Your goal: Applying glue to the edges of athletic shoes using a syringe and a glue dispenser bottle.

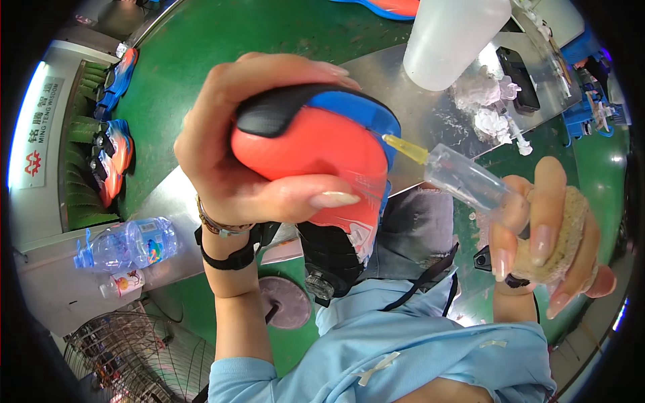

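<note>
An orange, blue and black sports shoe [309, 144] is gripped in my left hand [218, 127], its rounded heel or toe end towards me; I cannot tell which. The fingers wrap over the black part and the thumb lies along the orange side. A dial [318, 285] sits on the shoe's dark lower part. In my right hand [547, 215] is a clear syringe [463, 176] with a yellow dispensing tip [406, 149]. That tip is at the blue edge of the shoe, touching or nearly so. The same hand also holds a beige sponge-like pad [571, 225] against its palm.
A translucent white container [451, 40] stands on the metal tabletop [396, 74], near crumpled white material [494, 124] and a black box-shaped object [519, 79]. Shoes [111, 158] sit on a green rack at left, above a plastic bottle [127, 243]. A wire fan [138, 349] stands lower left.
</note>
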Demonstrator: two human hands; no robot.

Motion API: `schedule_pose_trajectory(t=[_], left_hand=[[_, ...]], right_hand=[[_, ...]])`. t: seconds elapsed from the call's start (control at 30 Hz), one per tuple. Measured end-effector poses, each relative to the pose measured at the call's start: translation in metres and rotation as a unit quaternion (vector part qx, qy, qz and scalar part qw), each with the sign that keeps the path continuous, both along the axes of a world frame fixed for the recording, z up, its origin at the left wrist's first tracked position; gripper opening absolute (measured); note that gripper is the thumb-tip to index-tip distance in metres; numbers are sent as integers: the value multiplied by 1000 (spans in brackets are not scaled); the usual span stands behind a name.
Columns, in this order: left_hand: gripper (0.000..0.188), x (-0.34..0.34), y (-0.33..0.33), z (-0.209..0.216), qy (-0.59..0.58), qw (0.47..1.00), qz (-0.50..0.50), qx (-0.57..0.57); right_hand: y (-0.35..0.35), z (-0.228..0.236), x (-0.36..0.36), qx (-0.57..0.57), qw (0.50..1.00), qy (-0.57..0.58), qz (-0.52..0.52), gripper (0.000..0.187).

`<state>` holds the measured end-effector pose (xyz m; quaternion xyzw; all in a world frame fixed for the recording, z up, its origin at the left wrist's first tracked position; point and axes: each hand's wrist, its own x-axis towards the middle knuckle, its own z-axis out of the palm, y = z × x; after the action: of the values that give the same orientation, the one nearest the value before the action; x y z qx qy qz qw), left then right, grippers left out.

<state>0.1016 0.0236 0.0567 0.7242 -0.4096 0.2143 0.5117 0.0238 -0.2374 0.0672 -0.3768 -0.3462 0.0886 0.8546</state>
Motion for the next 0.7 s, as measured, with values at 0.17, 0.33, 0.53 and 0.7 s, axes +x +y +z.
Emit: schedule_pose_trajectory(t=[0.17, 0.33, 0.53, 0.7], left_hand=[[86, -5, 5, -7, 60, 993, 105, -20], [75, 10, 19, -17, 66, 991, 44, -111], [76, 19, 33, -31, 60, 988, 103, -97], [72, 29, 40, -40, 53, 983, 140, -110]], right_hand=[[4, -19, -1, -28, 999, -8, -20, 43], [11, -53, 2, 23, 1000, 2, 6, 43], [20, -86, 2, 45, 998, 33, 0, 42], [25, -99, 1, 36, 998, 54, -12, 46]])
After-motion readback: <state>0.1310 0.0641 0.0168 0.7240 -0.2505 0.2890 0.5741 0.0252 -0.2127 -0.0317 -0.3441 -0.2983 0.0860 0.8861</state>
